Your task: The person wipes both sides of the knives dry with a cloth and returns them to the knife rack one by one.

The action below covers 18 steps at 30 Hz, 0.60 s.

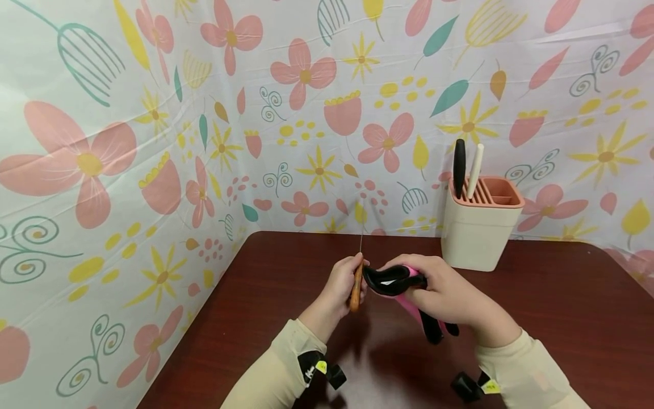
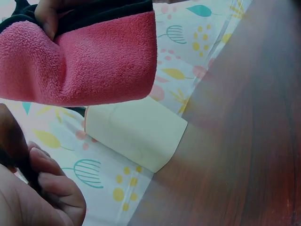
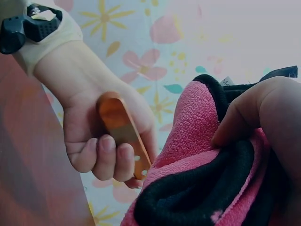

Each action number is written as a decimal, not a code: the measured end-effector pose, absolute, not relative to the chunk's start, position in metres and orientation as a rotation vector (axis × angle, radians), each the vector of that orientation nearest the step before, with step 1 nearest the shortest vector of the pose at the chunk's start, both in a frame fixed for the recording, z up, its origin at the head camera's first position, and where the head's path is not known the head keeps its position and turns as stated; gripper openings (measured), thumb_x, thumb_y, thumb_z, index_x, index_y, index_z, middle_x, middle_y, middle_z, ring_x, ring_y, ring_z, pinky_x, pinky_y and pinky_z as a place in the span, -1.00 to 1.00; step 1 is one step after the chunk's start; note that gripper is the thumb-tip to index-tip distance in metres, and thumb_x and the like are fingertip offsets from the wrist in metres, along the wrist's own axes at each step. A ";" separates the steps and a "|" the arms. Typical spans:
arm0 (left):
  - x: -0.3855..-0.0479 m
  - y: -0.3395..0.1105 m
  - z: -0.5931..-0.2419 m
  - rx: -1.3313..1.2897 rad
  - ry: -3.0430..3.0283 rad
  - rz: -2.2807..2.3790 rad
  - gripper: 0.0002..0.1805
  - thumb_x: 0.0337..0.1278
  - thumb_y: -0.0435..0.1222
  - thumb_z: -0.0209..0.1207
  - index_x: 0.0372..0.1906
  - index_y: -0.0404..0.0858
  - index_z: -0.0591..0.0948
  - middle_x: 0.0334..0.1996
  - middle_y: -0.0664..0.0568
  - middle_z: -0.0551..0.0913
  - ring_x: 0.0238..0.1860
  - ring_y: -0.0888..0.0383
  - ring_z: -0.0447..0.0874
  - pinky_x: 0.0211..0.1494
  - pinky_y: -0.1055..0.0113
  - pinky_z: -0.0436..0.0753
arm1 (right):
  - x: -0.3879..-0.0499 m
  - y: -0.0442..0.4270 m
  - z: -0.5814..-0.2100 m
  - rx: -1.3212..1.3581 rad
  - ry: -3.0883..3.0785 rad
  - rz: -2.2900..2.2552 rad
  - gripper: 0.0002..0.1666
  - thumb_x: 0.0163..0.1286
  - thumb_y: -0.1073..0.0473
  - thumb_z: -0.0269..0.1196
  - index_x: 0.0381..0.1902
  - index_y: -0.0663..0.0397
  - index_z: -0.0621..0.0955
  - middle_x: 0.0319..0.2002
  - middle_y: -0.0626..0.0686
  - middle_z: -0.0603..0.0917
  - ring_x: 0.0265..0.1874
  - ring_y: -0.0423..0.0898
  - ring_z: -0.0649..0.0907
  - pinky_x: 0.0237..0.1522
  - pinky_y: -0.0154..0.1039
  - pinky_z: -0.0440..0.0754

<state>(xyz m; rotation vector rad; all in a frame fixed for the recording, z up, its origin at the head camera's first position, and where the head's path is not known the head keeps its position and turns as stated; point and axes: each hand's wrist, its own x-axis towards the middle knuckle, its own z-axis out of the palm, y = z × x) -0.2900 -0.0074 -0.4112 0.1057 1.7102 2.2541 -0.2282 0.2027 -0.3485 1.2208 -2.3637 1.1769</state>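
A knife (image 1: pixel 356 289) with a riveted wooden handle is gripped in my left hand (image 1: pixel 339 286). Its thin blade is seen nearly edge-on and points away, toward the back wall. My right hand (image 1: pixel 452 288) holds a folded pink cloth (image 3: pixel 188 125) with black edging, bunched between thumb and fingers. In the head view the cloth is just right of the knife handle; whether they touch I cannot tell. The left wrist view shows the cloth's fuzzy pink face hanging above the left fingers. Most of the blade is hard to make out.
A cream knife holder (image 1: pixel 477 238) with a salmon slotted top stands at the back right of the dark wooden table (image 1: pixel 245 335). A black handle (image 1: pixel 459 168) and a white handle (image 1: pixel 476 170) stick up from it. Flower-printed sheeting (image 1: pixel 306 142) covers the walls behind and left.
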 end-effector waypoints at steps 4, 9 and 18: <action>-0.290 -0.007 -0.412 0.143 1.705 2.266 -0.76 0.54 -0.06 0.02 -0.18 -0.13 0.46 -0.79 0.12 0.39 -0.81 0.27 0.31 -0.74 0.42 0.35 | -0.229 0.207 -0.346 1.187 -2.371 1.172 -0.31 0.19 0.57 0.22 0.11 -0.27 0.66 -0.08 -0.29 0.76 -0.14 -0.28 0.72 -0.06 -0.30 0.66; -0.289 -0.007 -0.412 0.177 1.724 2.261 -0.77 0.52 -0.09 0.06 -0.26 -0.11 0.42 -0.80 0.15 0.42 -0.84 0.29 0.34 -0.75 0.41 0.39 | -0.230 0.210 -0.347 1.146 -2.388 1.179 -0.32 0.20 0.57 0.22 0.10 -0.27 0.66 -0.09 -0.29 0.77 -0.17 -0.28 0.71 -0.09 -0.31 0.66; -0.289 -0.007 -0.415 0.228 1.660 2.291 -0.89 0.53 -0.24 0.05 -0.13 -0.17 0.38 -0.65 0.08 0.57 -0.82 0.29 0.47 -0.71 0.42 0.50 | -0.233 0.213 -0.348 1.097 -2.415 1.169 -0.35 0.24 0.56 0.21 0.08 -0.27 0.66 -0.13 -0.27 0.76 -0.28 -0.27 0.65 -0.19 -0.32 0.59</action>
